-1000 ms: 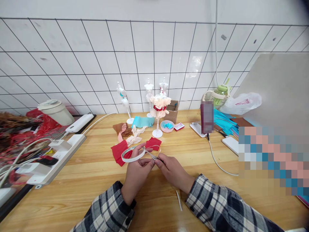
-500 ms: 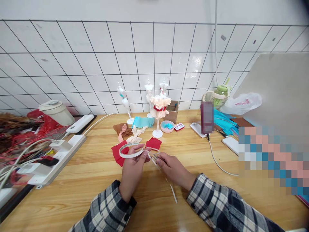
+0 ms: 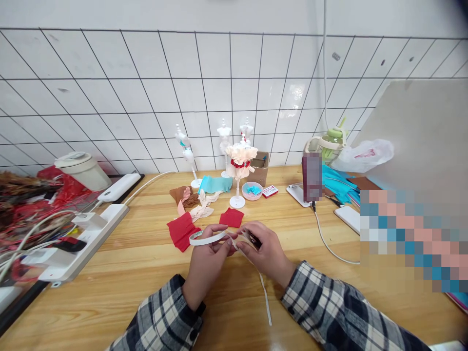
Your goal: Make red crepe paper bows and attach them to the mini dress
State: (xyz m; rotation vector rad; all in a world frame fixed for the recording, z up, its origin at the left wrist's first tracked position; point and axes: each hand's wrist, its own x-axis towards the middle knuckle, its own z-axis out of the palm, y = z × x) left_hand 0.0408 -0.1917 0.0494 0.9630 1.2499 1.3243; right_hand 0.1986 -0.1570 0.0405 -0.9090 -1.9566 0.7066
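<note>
A narrow roll of white tape (image 3: 209,239) with print on its inner side hangs around the fingers of my left hand (image 3: 207,263). That hand is closed, its thumb and fingertips pinching the tape's free strip. From there a white tape strip (image 3: 266,295) runs under my right hand (image 3: 268,251) and dangles down toward me. My right hand is closed too, its fingertips near the left ones at the strip. A slim dark tool (image 3: 253,239) rests in its grip; its tip is too small to identify. Red cloth pieces (image 3: 183,231) lie just behind the hands.
Behind stands a small white dress form (image 3: 237,201) in a cream ruffled dress, with other forms further back. A pink bowl (image 3: 252,197) holds blue scraps, beside a small red-and-white box (image 3: 270,191). A power strip (image 3: 87,241) lies left; a phone (image 3: 312,177) stands right.
My right hand has turned, showing more of the dark tool. The tape roll has shifted slightly right with my left hand, and the dangling strip reaches lower.
</note>
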